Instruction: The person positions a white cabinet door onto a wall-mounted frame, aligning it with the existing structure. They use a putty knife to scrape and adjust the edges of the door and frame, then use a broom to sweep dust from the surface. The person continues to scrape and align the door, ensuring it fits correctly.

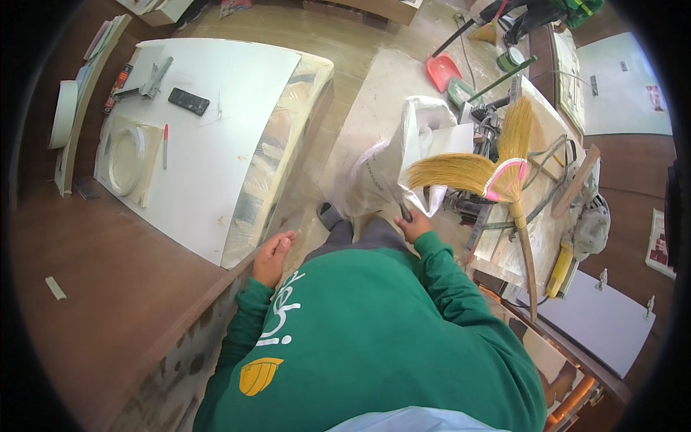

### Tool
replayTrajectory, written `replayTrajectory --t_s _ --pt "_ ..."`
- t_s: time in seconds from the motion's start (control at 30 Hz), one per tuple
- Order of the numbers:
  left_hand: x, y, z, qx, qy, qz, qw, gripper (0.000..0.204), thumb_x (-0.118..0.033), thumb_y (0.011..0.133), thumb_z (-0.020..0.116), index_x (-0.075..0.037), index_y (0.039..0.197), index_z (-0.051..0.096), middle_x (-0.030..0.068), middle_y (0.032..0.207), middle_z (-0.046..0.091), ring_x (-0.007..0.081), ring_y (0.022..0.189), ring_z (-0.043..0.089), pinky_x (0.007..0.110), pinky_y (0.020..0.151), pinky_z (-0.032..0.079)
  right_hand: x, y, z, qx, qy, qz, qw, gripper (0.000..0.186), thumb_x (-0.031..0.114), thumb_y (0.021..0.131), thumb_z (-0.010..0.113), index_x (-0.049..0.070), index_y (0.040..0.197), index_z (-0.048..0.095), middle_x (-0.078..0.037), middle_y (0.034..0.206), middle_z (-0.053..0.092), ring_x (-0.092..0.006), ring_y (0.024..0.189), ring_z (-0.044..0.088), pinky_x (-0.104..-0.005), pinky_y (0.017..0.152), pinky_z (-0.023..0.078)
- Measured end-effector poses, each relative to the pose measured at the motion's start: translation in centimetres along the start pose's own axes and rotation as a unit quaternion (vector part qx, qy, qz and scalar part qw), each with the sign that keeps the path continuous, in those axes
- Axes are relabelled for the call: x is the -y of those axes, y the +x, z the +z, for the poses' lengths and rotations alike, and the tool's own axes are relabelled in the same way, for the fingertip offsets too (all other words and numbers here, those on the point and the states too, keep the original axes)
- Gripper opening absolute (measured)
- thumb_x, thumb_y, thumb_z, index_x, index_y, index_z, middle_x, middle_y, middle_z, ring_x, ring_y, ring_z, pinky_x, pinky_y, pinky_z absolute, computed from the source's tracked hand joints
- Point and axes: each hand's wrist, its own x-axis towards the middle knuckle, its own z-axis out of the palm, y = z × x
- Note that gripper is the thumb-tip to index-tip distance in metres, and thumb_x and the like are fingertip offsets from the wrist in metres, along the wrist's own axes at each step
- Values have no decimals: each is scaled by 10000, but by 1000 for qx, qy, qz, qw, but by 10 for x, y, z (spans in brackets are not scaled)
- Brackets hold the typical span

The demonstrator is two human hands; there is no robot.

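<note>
Beside the edge of the left-hand table, my left hand [272, 258] hangs with its fingers stretched out and holds nothing. In front of my right hip, my right hand [414, 227] is closed around a short dark handle [404, 212]; what it belongs to is hidden. Just beyond that hand stands a white sack [385, 165], its mouth gaping, with white pieces inside. A straw broom [446, 173] with pink and white binding lies on the cluttered bench at the right, its bristles reaching over the sack.
A white board [216, 93] on the left table bears a black phone [188, 101], a red marker [165, 147] and a coiled white roll [127, 160]. A red dustpan [442, 72] lies on the floor ahead. Another person [533, 16] works at the far right. A yellow power tool [561, 270] rests at the right.
</note>
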Motion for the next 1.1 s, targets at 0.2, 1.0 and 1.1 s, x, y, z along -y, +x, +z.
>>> replayTrajectory --t_s 0.2,1.0,1.1 --pt "-42 13 -5 -14 -56 52 997 408 -249 1057 444 77 1282 542 173 1212 644 231 1127 607 336 1015 447 61 31 1 -8 -3 -5 1000 553 468 853 677 1 1143 611 -239 998 688 -402 952 652 -450 849 493" --pt "-98 90 -6 -116 -199 17 973 454 -337 1052 405 48 1207 590 161 1121 681 214 1001 642 336 909 494 173 365 -72 -160 263 133 942 377 377 907 663 27 1012 569 -92 669 537 -238 515 538 -389 438 435" --pt "-131 129 -9 -63 -156 49 985 488 -361 1046 413 55 1223 596 171 1152 671 231 1058 632 346 955 481 205 387 -104 -114 298 221 922 351 361 921 648 34 1021 567 -96 644 521 -253 494 533 -407 421 429"
